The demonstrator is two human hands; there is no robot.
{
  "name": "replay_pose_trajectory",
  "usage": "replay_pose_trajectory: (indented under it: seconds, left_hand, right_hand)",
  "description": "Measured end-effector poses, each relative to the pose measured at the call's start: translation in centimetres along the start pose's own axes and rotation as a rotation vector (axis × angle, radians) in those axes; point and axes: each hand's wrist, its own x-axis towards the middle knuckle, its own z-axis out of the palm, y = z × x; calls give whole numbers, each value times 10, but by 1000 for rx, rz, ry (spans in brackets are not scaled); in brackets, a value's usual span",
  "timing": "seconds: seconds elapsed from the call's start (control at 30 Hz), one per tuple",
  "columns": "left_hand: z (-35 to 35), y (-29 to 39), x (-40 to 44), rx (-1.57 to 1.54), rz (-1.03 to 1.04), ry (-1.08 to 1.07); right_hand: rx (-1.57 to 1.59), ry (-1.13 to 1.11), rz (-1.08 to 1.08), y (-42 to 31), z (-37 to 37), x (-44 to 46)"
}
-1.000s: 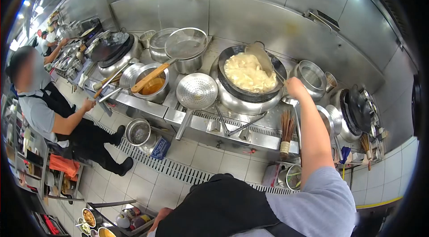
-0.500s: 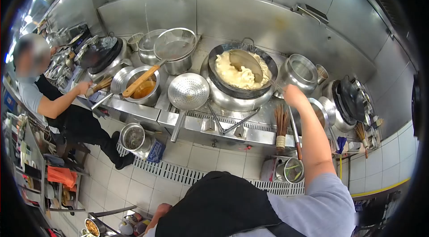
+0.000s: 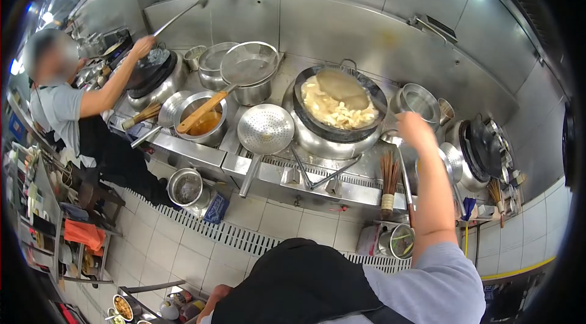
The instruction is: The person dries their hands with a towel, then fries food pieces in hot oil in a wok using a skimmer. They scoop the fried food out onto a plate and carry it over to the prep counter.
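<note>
My right hand [image 3: 417, 131] is closed around the handle of a wide skimmer [image 3: 342, 88], just right of the wok. The skimmer's round head tilts over the pale, creamy food pieces [image 3: 334, 115] inside the black-rimmed wok [image 3: 383, 111]. Liquid shows around the pieces. Below my right hand a ladle [image 3: 394, 137] lies with its long handle toward the counter's front edge. My left hand [image 3: 221, 292] is low beside my black apron, partly hidden by my body, and its fingers cannot be made out.
A perforated strainer [image 3: 265, 130] lies left of the wok, near a pot of brown liquid [image 3: 206, 123] with a wooden handle across it. Bamboo brushes [image 3: 389, 180] stand at the counter edge. At left, a co-worker [image 3: 64, 104] lifts a long-handled ladle [image 3: 183, 14]. Pots sit below.
The skimmer head has shifted and the food now lies spread and loose in liquid, no longer clumped. The co-worker's hand has left the brush and raised a ladle. The view has shifted slightly.
</note>
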Motion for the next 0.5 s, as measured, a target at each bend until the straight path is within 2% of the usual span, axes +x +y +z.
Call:
replay_pose_trajectory:
  seconds: [0.03, 0.13, 0.23, 0.27, 0.37, 0.47, 0.5]
  left_hand:
    - [1, -2, -3, 5, -3, -4]
    - [7, -4, -9, 13, -4, -6]
    - [14, -7, -10, 42, 23, -23]
    - [12, -4, -11, 56, 37, -24]
    - [5, 7, -12, 122, 92, 23]
    - [-6, 23, -9, 137, 59, 64]
    - [-6, 24, -4, 134, 30, 68]
  right_hand:
    - [69, 159, -63, 14, -3, -8]
    - [71, 48, -19, 9, -41, -40]
    - [-198, -117, -15, 15, 47, 10]
    - [-198, -191, -24, 0, 63, 20]
    - [-93, -23, -38, 13, 37, 25]
    - [-31, 113, -46, 5, -33, -33]
    - [-35, 108, -49, 6, -30, -36]
